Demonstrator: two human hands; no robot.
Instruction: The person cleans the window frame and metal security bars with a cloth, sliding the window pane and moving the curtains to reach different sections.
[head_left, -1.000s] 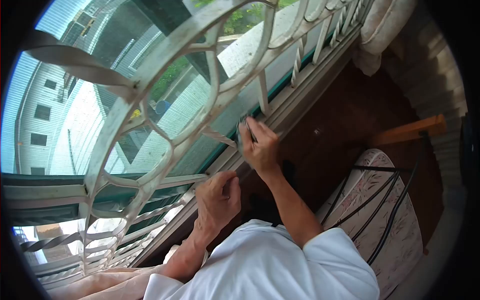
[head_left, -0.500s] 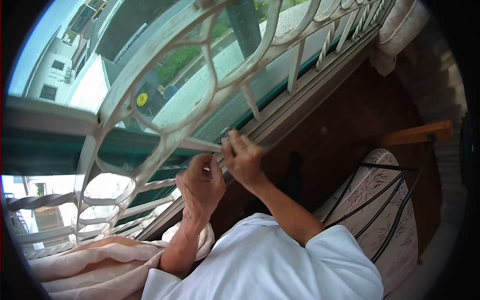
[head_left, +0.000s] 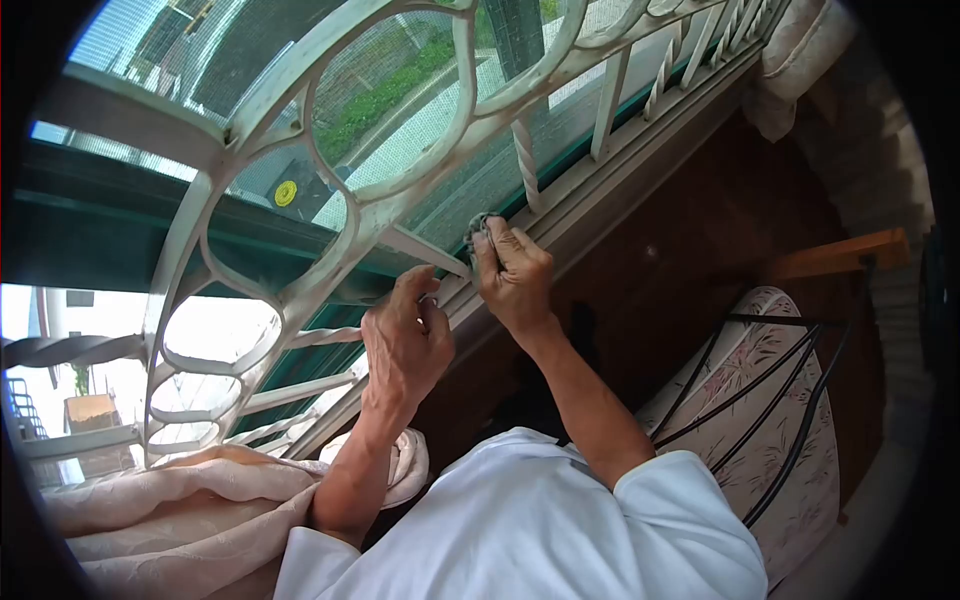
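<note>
My right hand [head_left: 515,275] pinches a small crumpled grey cloth [head_left: 482,228] between thumb and fingers, at the window sill beside the bars. My left hand [head_left: 405,335] is raised a little to the left of it, near the lower end of a flat bar; its thumb and fingers are curled with a gap between them, and nothing shows in it. The white metal window grille [head_left: 375,215], with rounded loops and twisted bars, stands in front of both hands. Beneath the hands runs the pale sill [head_left: 575,215] with its window track.
A beige curtain [head_left: 200,480] is bunched at the lower left, and more curtain fabric [head_left: 795,60] hangs at the upper right. At the right stand a flowered ironing board [head_left: 780,400] with black metal legs and a wooden bar [head_left: 840,256]. Green window frames lie behind the grille.
My right hand has moved up and slightly right along the sill with the cloth. My left hand has risen slightly, its fingers more spread. The view has shifted a little.
</note>
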